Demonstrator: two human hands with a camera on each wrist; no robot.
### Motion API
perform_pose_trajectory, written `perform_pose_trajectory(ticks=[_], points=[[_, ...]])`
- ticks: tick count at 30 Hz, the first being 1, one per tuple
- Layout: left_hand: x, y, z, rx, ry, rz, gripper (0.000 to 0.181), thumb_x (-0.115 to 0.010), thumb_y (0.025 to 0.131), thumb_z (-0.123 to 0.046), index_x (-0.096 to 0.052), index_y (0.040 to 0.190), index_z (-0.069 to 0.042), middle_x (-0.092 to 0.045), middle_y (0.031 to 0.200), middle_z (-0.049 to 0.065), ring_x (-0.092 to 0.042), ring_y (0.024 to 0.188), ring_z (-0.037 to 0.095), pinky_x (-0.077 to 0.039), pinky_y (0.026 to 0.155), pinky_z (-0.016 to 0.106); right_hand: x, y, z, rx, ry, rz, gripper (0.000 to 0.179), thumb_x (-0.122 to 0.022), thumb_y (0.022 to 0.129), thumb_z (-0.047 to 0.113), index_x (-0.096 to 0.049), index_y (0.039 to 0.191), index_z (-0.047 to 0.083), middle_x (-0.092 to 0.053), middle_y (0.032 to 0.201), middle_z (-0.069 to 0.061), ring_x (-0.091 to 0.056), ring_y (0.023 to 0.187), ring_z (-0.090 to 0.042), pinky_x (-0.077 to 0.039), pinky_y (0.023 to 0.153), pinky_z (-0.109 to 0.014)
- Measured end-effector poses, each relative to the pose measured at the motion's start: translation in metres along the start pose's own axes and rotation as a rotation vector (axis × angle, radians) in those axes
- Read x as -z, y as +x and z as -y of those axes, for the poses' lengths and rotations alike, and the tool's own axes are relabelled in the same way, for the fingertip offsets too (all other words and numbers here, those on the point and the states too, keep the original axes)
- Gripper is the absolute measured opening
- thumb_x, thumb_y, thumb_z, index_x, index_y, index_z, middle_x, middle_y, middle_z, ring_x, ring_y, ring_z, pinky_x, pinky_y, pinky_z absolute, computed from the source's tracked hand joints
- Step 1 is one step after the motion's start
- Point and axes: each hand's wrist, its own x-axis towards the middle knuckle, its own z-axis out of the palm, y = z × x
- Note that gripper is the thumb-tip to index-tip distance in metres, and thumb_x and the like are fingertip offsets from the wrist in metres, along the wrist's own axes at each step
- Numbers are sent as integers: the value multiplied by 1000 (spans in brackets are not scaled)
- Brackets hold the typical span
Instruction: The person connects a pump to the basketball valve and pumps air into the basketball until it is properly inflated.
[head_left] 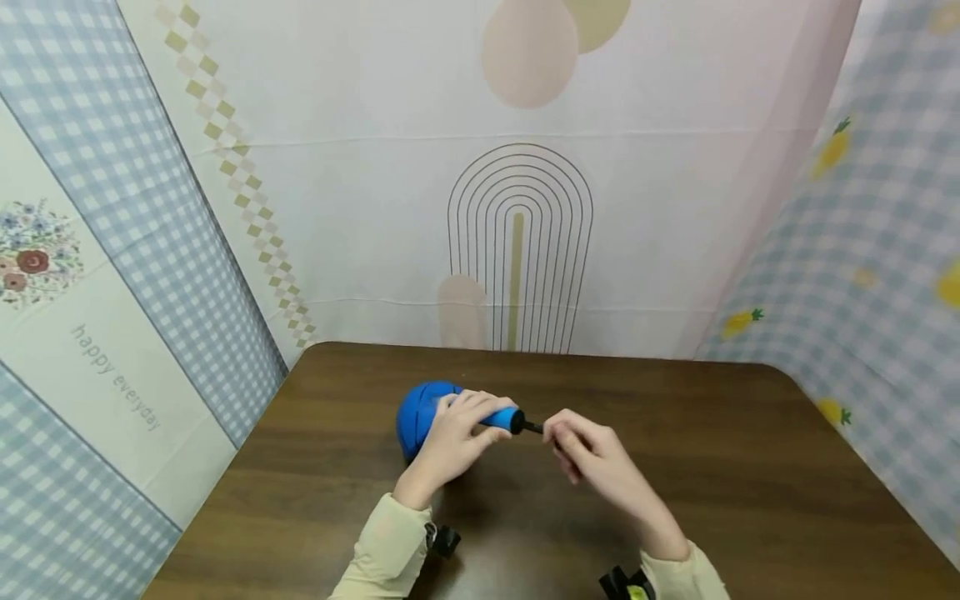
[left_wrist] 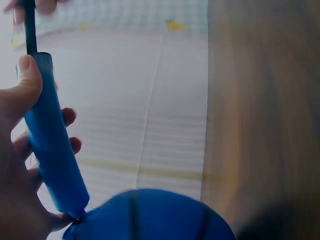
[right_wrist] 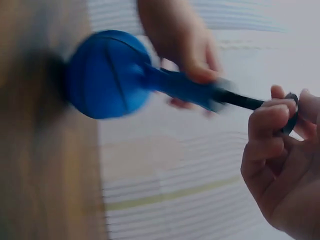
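Note:
A blue ball with black seam lines rests on the table, looking like a small basketball. My left hand grips the blue barrel of a hand pump, its fingers wrapped round it. The pump's near end meets the ball in the right wrist view; the exact joint is blurred. From the barrel's other end a black plunger rod sticks out to the right. My right hand holds the black pump handle at the end of that rod, fingers curled round it.
Under both hands lies a dark brown wooden table with rounded far corners. A pale patterned cloth hangs behind it, with blue checked cloth along the right side. Black camera mounts sit on both wrists.

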Motion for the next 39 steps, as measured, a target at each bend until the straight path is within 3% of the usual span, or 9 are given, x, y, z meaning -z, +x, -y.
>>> perform_pose_trajectory(ticks=[4, 8, 13, 17, 23, 27, 30, 39], points=[[5, -2, 8, 39, -8, -67, 38, -65, 88, -36, -62, 126, -30, -66, 116, -7, -56, 113, 16, -34, 99, 54, 14, -4, 8, 54, 95, 26, 24, -33, 105, 6, -54, 96, 3, -41, 61, -13, -41, 43, -16, -39, 38, -26], [3, -2, 5, 31, -2, -57, 38, -67, 88, -33, -63, 125, -27, -67, 114, -5, -56, 113, 17, -34, 99, 55, 3, -2, 5, 91, 112, 1, 21, -34, 104, 2, -53, 96, 1, -39, 58, -14, -40, 40, -21, -38, 36, -26], [-9, -1, -13, -42, 3, -23, 37, -66, 88, -33, -64, 124, -22, -68, 112, -5, -57, 111, 16, -38, 96, 49, -19, 3, -6, 47, 34, -45, 21, -37, 105, 7, -54, 94, 3, -41, 59, -13, -42, 40, -13, -41, 37, -28], [-10, -1, -17, -69, 5, -15, 37, -63, 89, -37, -64, 123, -23, -68, 113, -7, -57, 109, 15, -39, 93, 47, -19, 4, -8, 1, -3, -40, 20, -40, 104, 11, -56, 95, 3, -44, 59, -12, -43, 43, -10, -43, 41, -28], [-3, 0, -3, -10, 15, -28, 37, -60, 90, -43, -61, 124, -29, -66, 114, -10, -57, 111, 13, -38, 95, 48, -3, 1, 5, -7, 23, -60, 22, -39, 105, 13, -57, 97, 4, -43, 59, -11, -43, 43, -12, -42, 40, -29], [4, 0, 4, 38, 11, -62, 34, -63, 90, -37, -62, 123, -30, -66, 113, -9, -56, 110, 14, -37, 97, 51, 6, -4, 12, 19, 82, -93, 22, -37, 105, 10, -55, 95, 4, -38, 57, -12, -39, 41, -13, -38, 37, -30], [7, 0, 3, 48, 3, -70, 34, -66, 89, -32, -63, 122, -29, -67, 112, -8, -56, 109, 16, -36, 97, 51, 3, -4, 12, 25, 111, -101, 22, -35, 106, 9, -53, 95, 3, -35, 56, -13, -37, 39, -15, -37, 36, -31], [-5, 0, -18, -27, -22, 22, 36, -64, 90, -35, -64, 124, -21, -67, 113, -5, -56, 111, 17, -36, 96, 51, -28, 4, -6, -54, 56, -95, 24, -35, 106, 14, -52, 95, 2, -40, 58, -13, -40, 41, -6, -41, 38, -29]])
